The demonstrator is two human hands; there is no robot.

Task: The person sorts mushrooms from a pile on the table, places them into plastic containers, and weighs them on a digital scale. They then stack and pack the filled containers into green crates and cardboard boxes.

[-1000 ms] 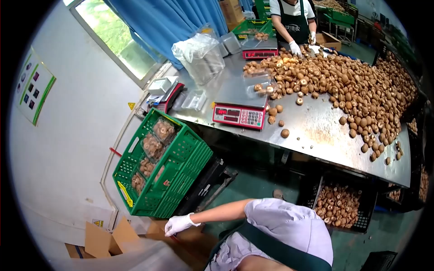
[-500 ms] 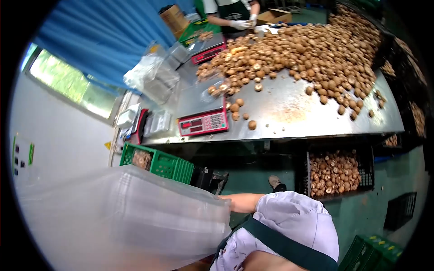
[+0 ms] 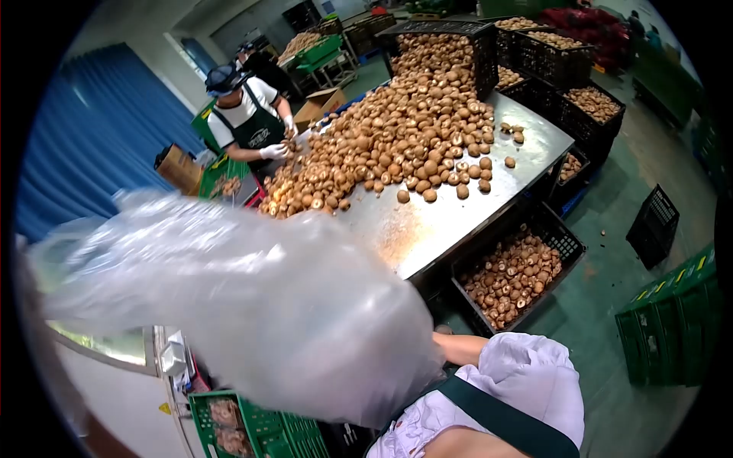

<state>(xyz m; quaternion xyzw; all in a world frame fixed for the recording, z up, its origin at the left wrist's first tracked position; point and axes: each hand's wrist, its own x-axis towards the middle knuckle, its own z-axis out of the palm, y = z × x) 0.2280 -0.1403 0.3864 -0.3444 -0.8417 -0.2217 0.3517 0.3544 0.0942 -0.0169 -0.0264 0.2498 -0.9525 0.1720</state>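
A large translucent plastic bag [image 3: 305, 305], puffed out and partly smeared by motion, fills the left and middle of the view. My right forearm [image 3: 462, 348] reaches from the white sleeve to the bag's right side. The bag covers my right hand, so its fingers do not show. Along the far left edge runs a blurred, skin-coloured shape, perhaps part of my left arm; no left fingers can be made out.
Brown mushrooms [image 3: 405, 126] are heaped on the metal table [image 3: 458, 221]. Below stands a black crate [image 3: 569, 244] of mushrooms. Green crates [image 3: 664, 328] are stacked at right; another green crate [image 3: 259, 420] holds packs. Across the table, a co-worker [image 3: 248, 122] in white gloves handles mushrooms.
The view has swung right and up, bringing in more of the room. The bag, smooth and spread out before, is now bunched and higher, covering the scales and table's left end.
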